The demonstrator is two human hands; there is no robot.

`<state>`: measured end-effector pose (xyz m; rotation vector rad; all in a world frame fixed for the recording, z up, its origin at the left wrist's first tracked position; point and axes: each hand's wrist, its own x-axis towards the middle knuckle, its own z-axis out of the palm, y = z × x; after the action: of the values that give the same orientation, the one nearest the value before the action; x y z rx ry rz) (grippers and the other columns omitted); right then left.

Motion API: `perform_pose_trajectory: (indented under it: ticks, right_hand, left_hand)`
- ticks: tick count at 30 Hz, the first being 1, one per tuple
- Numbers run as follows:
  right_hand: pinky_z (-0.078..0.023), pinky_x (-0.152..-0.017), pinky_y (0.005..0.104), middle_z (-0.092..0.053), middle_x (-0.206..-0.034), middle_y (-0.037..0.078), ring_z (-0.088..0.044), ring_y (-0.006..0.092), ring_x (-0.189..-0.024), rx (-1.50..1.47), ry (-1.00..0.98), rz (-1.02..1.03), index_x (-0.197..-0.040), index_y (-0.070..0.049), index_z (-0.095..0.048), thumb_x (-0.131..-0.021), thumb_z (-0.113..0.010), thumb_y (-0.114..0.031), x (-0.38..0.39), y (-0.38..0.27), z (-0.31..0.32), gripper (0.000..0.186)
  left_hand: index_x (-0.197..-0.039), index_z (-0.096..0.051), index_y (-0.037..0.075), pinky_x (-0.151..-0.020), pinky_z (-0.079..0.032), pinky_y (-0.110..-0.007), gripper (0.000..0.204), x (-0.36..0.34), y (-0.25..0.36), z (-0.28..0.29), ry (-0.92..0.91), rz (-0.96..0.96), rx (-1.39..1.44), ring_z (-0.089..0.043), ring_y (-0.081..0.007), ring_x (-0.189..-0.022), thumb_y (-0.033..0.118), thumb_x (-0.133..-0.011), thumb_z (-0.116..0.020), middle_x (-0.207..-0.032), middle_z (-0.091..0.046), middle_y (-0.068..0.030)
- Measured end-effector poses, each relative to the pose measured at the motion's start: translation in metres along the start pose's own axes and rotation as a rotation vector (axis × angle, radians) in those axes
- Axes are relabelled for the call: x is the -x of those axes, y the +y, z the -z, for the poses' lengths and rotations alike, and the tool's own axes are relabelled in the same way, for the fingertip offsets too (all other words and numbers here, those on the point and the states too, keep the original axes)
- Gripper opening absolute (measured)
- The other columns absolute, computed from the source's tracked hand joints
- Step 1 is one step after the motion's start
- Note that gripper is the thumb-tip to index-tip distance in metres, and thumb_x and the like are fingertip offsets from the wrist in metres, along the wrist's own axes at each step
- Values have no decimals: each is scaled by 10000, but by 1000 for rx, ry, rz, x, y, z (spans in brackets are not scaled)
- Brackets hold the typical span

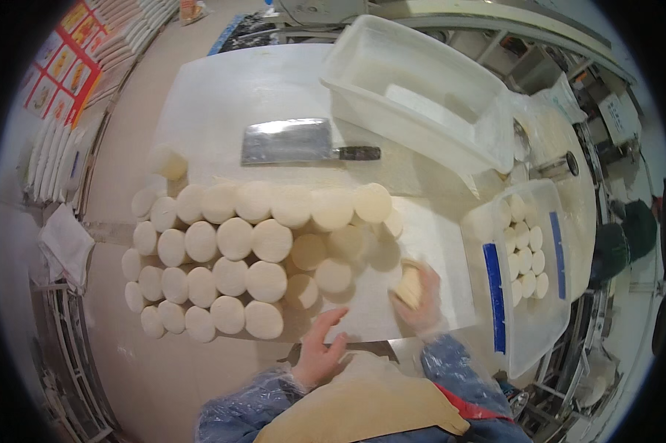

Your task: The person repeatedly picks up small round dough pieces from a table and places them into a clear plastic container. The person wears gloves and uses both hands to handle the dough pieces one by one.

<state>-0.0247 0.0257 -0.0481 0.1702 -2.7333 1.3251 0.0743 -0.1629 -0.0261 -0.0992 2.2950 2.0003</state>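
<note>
Pale round dough discs (pixel 232 238) lie in stacked, overlapping rows across the white board (pixel 362 319), with several lower ones dusted and paler at the right of the rows. My right hand (pixel 420 295) grips a small stack of discs (pixel 409 280) near the board's right side. My left hand (pixel 322 347) is open at the board's front edge, just below the discs, with its fingers apart and nothing in them.
A cleaver (pixel 285 140) with a black handle lies behind the rows. A white tub (pixel 414 77) stands at the back right. A clear bin (pixel 529 336) with blue handles holds several discs at the right. A cylinder (pixel 170 164) stands back left; stacked bags (pixel 49 159) line the left.
</note>
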Motion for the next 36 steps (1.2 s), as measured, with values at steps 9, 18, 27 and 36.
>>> perform_pose_trajectory:
  ticks: [9,18,27,36]
  right_hand:
    - [-480,-835,392,-407,-1220,153,-497,312,-1075,134,179,81,-1186,-102,-507,-691,-735,-239,4,36,3,563]
    - [-432,-881,406,-475,-1164,157,-480,316,-1073,114,252,141,-1175,-86,-496,-593,-772,-178,-14,51,-1,651]
    - [-386,-924,386,-433,-1193,202,-454,327,-1088,301,338,17,-1086,-55,-556,-651,-759,-181,-39,87,30,497]
    - [-414,-906,374,-426,-1194,179,-473,310,-1067,174,318,39,-1098,-39,-546,-696,-731,-170,-19,79,50,461]
  left_hand:
    - [-1185,-517,8,-856,-434,-307,397,1,1,-13,-38,60,-15,-562,-223,-972,7,-789,-530,-1058,-593,-127]
    - [-1183,-528,29,-808,-452,-291,375,-2,6,-32,-159,47,-37,-574,-191,-929,20,-809,-522,-1012,-605,-111]
    - [-1165,-546,40,-781,-461,-284,349,-8,5,-50,-127,106,36,-594,-181,-858,14,-818,-523,-931,-620,-92]
    - [-1108,-577,25,-697,-472,-236,274,-10,2,-47,24,299,28,-590,-139,-837,26,-838,-528,-909,-609,-68]
